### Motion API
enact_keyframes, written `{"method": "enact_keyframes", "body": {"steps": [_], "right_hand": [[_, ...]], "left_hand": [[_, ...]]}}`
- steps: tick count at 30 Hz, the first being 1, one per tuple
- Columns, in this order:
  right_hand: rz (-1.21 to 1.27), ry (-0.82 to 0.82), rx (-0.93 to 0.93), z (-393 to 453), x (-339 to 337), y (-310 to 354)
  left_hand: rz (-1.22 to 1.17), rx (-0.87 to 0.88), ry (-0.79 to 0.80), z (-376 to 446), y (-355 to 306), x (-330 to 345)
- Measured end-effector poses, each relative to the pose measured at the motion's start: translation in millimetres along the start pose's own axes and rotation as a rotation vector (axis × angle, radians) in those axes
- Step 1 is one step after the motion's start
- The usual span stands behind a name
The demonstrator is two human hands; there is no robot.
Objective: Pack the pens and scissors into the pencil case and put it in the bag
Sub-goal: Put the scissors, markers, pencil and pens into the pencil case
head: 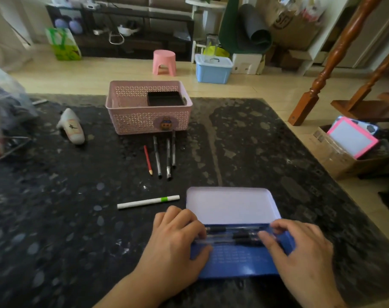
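A blue pencil case (238,261) lies open near the table's front edge, its pale lid (231,205) tipped back. Several dark pens (235,235) lie across its tray. My left hand (178,238) rests on the case's left end with its fingers on the pens. My right hand (300,247) rests on the right end, fingertips touching the same pens. A white marker with a green band (148,201) lies on the table left of the lid. Farther back lie a red pencil (148,160) and three dark pens (166,155). I see no scissors.
A pink perforated basket (131,105) with a black tray (165,98) inside stands at the back of the dark table. A white bottle (71,128) lies at the left. A cardboard box (335,156) with a pink-framed board stands on the floor at the right.
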State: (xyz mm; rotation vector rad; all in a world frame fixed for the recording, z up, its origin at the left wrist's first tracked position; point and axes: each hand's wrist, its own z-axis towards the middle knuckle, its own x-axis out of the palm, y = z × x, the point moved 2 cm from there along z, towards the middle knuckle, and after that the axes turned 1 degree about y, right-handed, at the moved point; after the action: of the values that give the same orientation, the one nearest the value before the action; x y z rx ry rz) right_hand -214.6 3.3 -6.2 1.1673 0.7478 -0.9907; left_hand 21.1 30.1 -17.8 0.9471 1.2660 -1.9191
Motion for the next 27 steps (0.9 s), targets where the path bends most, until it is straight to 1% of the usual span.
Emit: {"method": "enact_keyframes", "body": {"steps": [2, 4, 6, 8, 9, 11, 13, 15, 17, 20, 23, 25, 27], "right_hand": [[0.101, -0.049, -0.052, 15, -3, 17], [0.198, -0.022, -0.175, 40, 2, 48], [0.206, 0.044, -0.342, 71, 18, 88], [0.129, 0.18, -0.435, 103, 45, 127], [0.086, 0.27, -0.417, 118, 61, 144], [0.026, 0.456, -0.313, 141, 92, 170], [-0.076, 0.57, -0.245, 153, 121, 186], [-0.192, 0.575, -0.223, 159, 137, 191], [-0.247, 0.568, -0.212, 161, 141, 190], [-0.314, 0.591, -0.236, 160, 135, 183], [-0.248, 0.602, -0.216, 157, 131, 171], [-0.238, 0.574, -0.2, 156, 127, 165], [-0.246, 0.525, -0.201, 156, 116, 162]], "left_hand": [[-0.019, 0.008, -0.017, 1, -2, -2], [-0.023, 0.017, -0.033, 2, -2, -3], [-0.027, 0.023, -0.044, 2, 0, -2], [-0.023, 0.032, -0.037, 2, 3, -1], [-0.02, 0.037, -0.029, 2, 5, -1], [-0.022, 0.042, -0.022, 3, 8, -4], [-0.023, 0.035, -0.034, 4, 10, -10], [-0.082, 0.034, -0.045, 6, 14, -21], [-0.218, 0.045, -0.087, 7, 19, -34], [-0.315, 0.016, -0.244, 8, 28, -46], [-0.347, -0.092, -0.401, 9, 36, -48], [-0.346, -0.157, -0.429, 9, 40, -47], [-0.351, -0.216, -0.423, 8, 41, -45]]}}
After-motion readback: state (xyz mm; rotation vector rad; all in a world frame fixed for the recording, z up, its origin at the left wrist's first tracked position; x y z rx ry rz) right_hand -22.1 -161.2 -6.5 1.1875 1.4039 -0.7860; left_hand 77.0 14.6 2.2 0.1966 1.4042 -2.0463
